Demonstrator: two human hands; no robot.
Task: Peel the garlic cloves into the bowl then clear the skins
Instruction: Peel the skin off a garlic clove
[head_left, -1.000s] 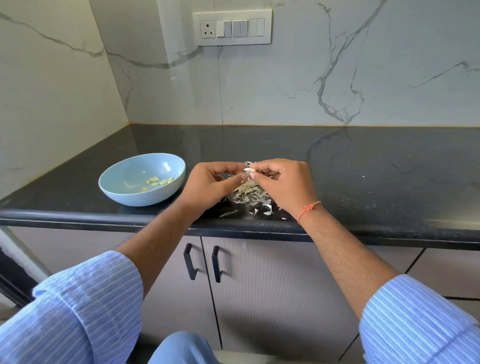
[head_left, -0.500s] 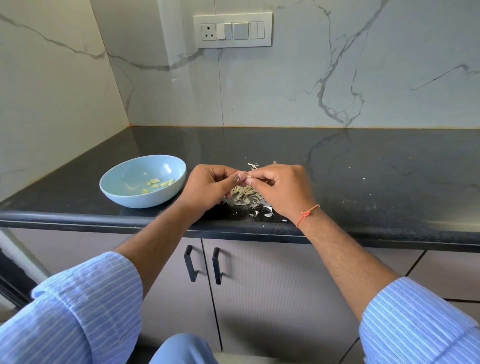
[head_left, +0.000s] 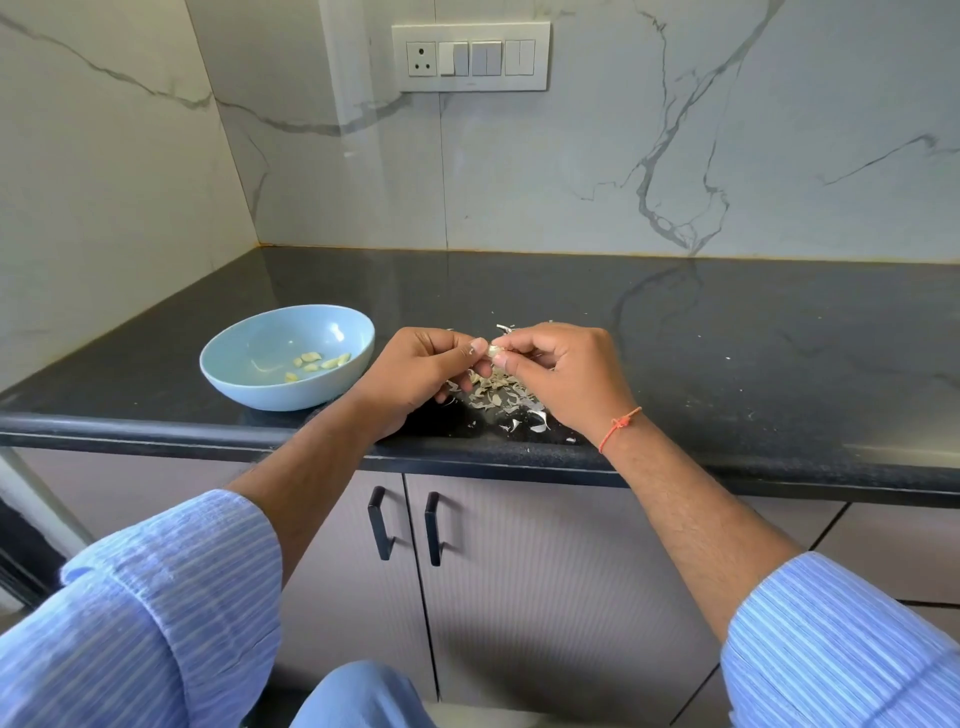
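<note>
A small garlic clove is pinched between the fingertips of my left hand and my right hand, just above the black counter. Both hands meet over a heap of papery garlic skins, which they partly hide. A pale blue bowl stands to the left of my left hand, close to it, and holds several peeled cloves.
The black counter runs along marble walls at the back and left; its front edge is just below the skins. A switch plate is on the back wall. Cabinet doors with two black handles sit below.
Both hands stay together over the skin pile, with fingers shifting slightly on the clove. A white bit of skin that stuck up between the fingertips a second ago is gone.
</note>
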